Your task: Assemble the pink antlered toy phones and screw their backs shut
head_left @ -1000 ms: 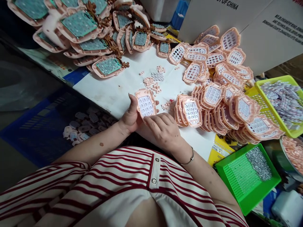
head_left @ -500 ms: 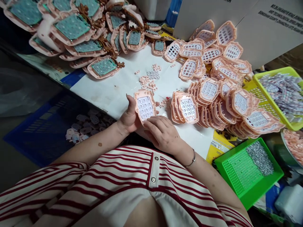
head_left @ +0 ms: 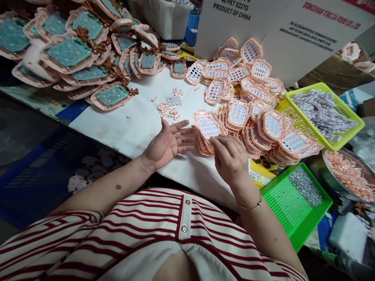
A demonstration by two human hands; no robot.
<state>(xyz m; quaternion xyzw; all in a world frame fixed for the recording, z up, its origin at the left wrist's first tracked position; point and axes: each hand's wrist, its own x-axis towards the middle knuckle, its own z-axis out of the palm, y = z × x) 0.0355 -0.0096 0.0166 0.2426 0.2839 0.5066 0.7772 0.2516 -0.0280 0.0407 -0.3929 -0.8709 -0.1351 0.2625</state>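
My right hand (head_left: 231, 158) pinches the lower edge of a pink plastic casing (head_left: 207, 125) with a pale keypad set in it. That casing lies over a short stack of like casings (head_left: 202, 146) on the white table top. Palm up and fingers spread, my left hand (head_left: 168, 142) holds nothing, its fingertips just left of the stack. Beyond it lie small pink button pieces (head_left: 168, 110) and a patch of clear grey ones (head_left: 175, 101). More stacked casings with keypads (head_left: 238, 113) stand to the right.
Pink shells with green circuit boards (head_left: 70, 52) are heaped at the left. A yellow basket (head_left: 336, 143) of small packets, a green tray (head_left: 304, 230) with screws, and a metal bowl (head_left: 325, 164) of pink parts stand right. Behind is a cardboard box (head_left: 263, 43).
The casing has moved from between both hands to the right, onto the short stack. My left hand has let go and spread its fingers. The camera view has shifted right.
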